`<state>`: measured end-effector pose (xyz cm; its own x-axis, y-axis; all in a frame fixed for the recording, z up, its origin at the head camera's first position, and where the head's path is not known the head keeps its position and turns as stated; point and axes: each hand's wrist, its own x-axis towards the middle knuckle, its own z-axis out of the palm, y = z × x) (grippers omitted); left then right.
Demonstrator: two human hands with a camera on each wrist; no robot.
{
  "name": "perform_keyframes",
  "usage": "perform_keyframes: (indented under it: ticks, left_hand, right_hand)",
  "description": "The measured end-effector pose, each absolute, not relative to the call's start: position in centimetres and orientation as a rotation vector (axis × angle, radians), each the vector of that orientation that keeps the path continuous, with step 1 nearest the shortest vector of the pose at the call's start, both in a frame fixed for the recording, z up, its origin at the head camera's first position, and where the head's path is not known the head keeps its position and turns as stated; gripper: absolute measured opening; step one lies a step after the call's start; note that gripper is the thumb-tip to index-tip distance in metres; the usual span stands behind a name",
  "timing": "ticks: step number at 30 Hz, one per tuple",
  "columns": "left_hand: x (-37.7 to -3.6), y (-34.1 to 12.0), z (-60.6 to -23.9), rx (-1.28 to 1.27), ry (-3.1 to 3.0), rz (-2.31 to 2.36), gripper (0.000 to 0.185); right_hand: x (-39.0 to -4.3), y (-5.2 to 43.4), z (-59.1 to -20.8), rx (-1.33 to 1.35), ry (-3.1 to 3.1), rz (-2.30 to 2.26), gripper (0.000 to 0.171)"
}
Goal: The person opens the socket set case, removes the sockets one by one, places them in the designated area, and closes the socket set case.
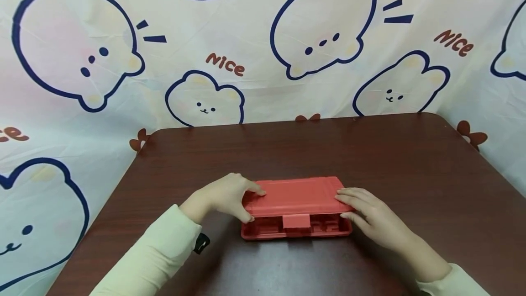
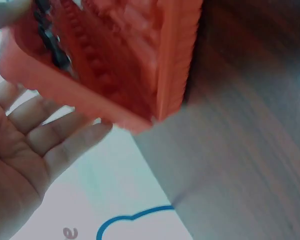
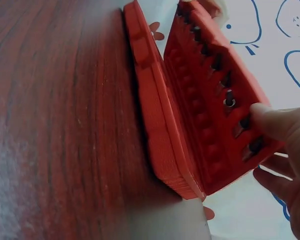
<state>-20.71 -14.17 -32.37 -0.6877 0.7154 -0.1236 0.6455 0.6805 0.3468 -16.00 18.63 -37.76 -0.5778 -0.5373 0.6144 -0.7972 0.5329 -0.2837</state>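
A red plastic tool case lies on the table with its lid partly raised, a latch tab hanging at the front middle. My left hand grips the lid's left end, fingers on top and thumb at the front edge. At the right end, my right hand holds the lid, its thumb at the front edge. In the right wrist view, a row of small dark, metal-tipped bits sits along the inside of the lid. Moulded slots show inside the case in the left wrist view.
The dark brown wooden table extends around the case on every side. A pale cloth printed with cartoon figures hangs behind and beside it. A black strap piece shows at the left sleeve cuff.
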Motion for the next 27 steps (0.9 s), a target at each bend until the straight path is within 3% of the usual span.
perform_keyframes:
  ticks: [6,10,14,21,27]
  left_hand:
    - [-20.4,-15.5,-32.5,0.991,2.605,0.626,0.049]
    - [-20.1,-16.1,-33.1,0.926,2.609,0.812,0.053]
    - [-19.7,-16.7,-33.6,0.802,2.678,0.867,0.062]
    - [-18.3,-17.8,-35.2,0.699,2.779,0.769,0.078]
    - [-16.9,-16.9,-36.5,0.875,2.937,0.419,0.076]
  right_hand:
    - [-17.0,18.1,-37.2,1.037,-2.214,0.780,0.038]
    - [-17.8,17.7,-36.5,0.934,-2.260,0.750,0.026]
    - [-18.7,17.5,-35.8,0.866,-2.346,0.775,0.034]
    - [-20.3,17.4,-34.4,0.788,-2.488,0.904,0.025]
    - [-21.5,17.4,-33.4,0.701,-2.560,1.010,0.024]
